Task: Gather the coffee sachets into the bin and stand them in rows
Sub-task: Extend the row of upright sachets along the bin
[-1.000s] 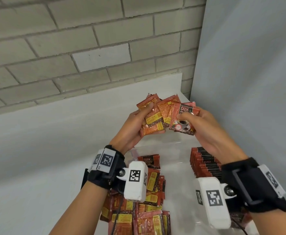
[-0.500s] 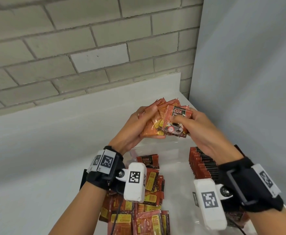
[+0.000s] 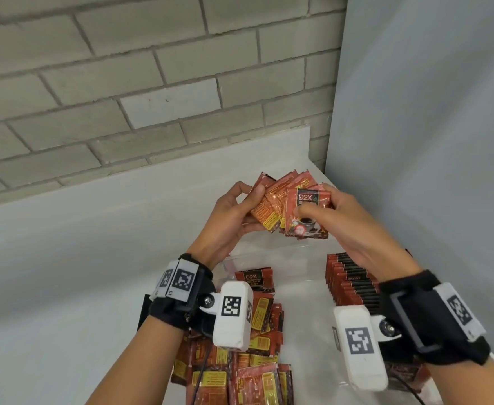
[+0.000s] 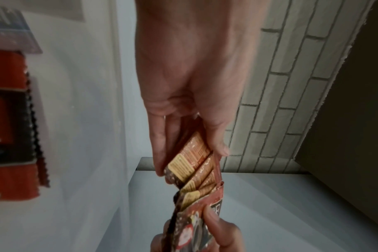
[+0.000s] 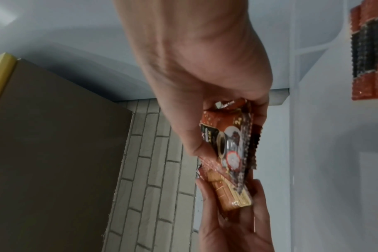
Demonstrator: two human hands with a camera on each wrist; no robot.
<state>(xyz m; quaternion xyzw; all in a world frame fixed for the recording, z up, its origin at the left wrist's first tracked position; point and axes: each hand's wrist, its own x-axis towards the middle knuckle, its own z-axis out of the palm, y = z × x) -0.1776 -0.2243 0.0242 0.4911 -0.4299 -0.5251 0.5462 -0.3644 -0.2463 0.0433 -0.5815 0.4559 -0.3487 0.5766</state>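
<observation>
Both hands hold a fan of red and orange coffee sachets [image 3: 280,200] in the air above a clear plastic bin [image 3: 298,258]. My left hand [image 3: 239,211] grips the back-facing sachets [image 4: 190,162] between thumb and fingers. My right hand [image 3: 327,211] pinches the front sachet [image 3: 307,213] with the "D2X" label and a coffee cup picture [image 5: 229,145]. Inside the bin a row of sachets [image 3: 348,279] stands upright at the right. A loose heap of sachets [image 3: 245,355] lies at the left below my left wrist.
A white table [image 3: 64,273] runs to a grey brick wall [image 3: 123,83] behind. A pale blue panel [image 3: 430,141] closes the right side. One sachet [image 3: 254,279] stands against the bin's far left wall.
The two hands have drawn the fanned sachets closer together, the right-hand sachet sliding left over the others. The bundle stays at about the same height.
</observation>
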